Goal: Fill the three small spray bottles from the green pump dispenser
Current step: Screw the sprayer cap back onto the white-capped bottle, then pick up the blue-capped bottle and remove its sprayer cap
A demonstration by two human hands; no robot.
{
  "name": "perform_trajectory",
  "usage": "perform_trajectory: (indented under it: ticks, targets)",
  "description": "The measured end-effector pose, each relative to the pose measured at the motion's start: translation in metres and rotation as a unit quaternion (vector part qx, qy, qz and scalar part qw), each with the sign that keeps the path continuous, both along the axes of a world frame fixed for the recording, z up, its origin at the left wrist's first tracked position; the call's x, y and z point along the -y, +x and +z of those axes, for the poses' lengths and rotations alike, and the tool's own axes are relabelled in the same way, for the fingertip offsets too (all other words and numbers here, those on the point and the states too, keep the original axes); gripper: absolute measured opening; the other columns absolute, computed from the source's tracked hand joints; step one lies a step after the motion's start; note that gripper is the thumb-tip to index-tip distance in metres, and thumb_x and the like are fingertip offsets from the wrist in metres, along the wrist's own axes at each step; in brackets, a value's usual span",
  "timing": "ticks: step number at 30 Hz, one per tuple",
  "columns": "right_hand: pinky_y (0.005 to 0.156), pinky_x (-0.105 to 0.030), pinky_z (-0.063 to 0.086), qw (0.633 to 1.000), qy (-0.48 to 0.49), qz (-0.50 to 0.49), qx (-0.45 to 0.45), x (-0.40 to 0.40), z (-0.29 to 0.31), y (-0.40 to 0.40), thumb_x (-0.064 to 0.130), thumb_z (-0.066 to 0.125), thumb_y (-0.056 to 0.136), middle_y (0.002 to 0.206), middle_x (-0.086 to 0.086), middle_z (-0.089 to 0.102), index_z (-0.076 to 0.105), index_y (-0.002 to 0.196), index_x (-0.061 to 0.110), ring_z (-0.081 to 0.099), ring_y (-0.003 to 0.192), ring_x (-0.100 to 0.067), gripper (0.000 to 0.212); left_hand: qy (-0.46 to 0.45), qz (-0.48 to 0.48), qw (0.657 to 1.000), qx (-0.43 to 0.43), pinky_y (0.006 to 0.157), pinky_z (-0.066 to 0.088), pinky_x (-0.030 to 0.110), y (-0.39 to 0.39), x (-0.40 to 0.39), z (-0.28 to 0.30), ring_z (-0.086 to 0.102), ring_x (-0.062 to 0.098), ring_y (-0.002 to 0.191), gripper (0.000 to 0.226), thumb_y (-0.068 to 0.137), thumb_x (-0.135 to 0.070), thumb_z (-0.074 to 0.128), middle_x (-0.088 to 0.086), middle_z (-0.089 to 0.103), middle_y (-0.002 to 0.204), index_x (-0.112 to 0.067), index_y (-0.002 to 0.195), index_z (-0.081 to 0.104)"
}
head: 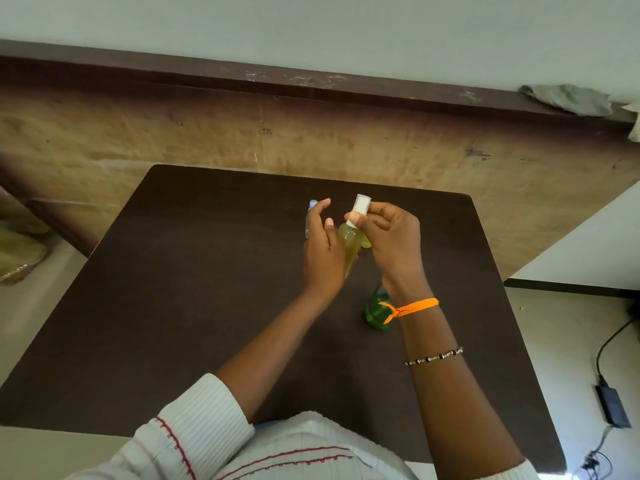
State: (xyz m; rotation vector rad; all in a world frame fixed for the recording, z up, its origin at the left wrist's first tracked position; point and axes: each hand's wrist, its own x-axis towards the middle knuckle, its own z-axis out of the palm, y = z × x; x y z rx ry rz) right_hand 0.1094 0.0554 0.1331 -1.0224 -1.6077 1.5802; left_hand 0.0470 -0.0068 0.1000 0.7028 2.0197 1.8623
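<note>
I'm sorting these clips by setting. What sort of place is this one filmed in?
Probably a plain room in a home or small office, not a lab or shop: a bare dark table against a worn wooden panel, a rag on its ledge, and a power adapter with its cable on the floor.

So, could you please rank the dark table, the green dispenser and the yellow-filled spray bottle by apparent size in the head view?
1. Dark table, by far.
2 and 3. Yellow-filled spray bottle and green dispenser: both partly hidden by hands, so unranked.

- Right hand [388, 233] pinches the white sprayer cap [360, 207] of a yellow-filled spray bottle [349, 242].
- Left hand [323, 251] cradles its body.
- Green pump dispenser [375, 311] stands on the dark table [173, 306].
</note>
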Motion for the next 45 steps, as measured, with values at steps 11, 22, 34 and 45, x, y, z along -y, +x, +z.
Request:
perform_trajectory:
  ticks: [11, 22, 34, 45]
  targets:
    - [0.085, -0.037, 0.052, 0.947, 0.224, 0.036, 0.228, -0.072, -0.008, -0.031, 0.018, 0.079, 0.076, 0.09, -0.004, 0.071, 0.068, 0.101, 0.006, 0.067, 0.087, -0.019, 0.03, -0.096, -0.08, 0.988, 0.089, 0.07, 0.043, 0.017, -0.032, 0.006, -0.036, 0.056, 0.011, 0.081, 0.025, 0.092, -0.001, 0.042, 0.002, 0.063, 0.094, -0.015, 0.101, 0.06]
    - [0.076, -0.035, 0.048, 0.847, 0.328, 0.229, 0.351, -0.119, -0.055, -0.066, 0.002, 0.061, 0.078, 0.099, -0.016, 0.069, 0.067, 0.098, 0.01, 0.063, 0.092, -0.035, 0.023, -0.129, -0.073, 0.986, 0.079, 0.07, 0.042, 0.011, -0.045, -0.001, -0.047, 0.055, 0.003, 0.077, 0.025, 0.092, 0.001, 0.043, -0.001, 0.062, 0.091, -0.013, 0.103, 0.061]
    - [0.078, -0.036, 0.047, 0.805, 0.326, 0.284, 0.407, -0.135, -0.084, -0.082, 0.004, 0.059, 0.081, 0.109, -0.022, 0.064, 0.067, 0.106, 0.008, 0.061, 0.099, -0.041, 0.026, -0.141, -0.066, 0.984, 0.092, 0.064, 0.042, 0.003, -0.049, -0.009, -0.056, 0.055, 0.001, 0.077, 0.024, 0.093, 0.0, 0.044, -0.003, 0.061, 0.091, -0.012, 0.107, 0.06]
    - [0.097, -0.043, 0.047, 0.803, 0.378, 0.29, 0.358, -0.141, -0.073, -0.097, 0.014, 0.068, 0.086, 0.131, -0.014, 0.06, 0.054, 0.133, 0.011, 0.056, 0.12, -0.034, 0.049, -0.14, -0.049, 0.983, 0.109, 0.065, 0.043, 0.006, -0.058, -0.007, -0.06, 0.055, 0.003, 0.078, 0.025, 0.092, 0.0, 0.044, -0.002, 0.061, 0.093, -0.013, 0.108, 0.059]
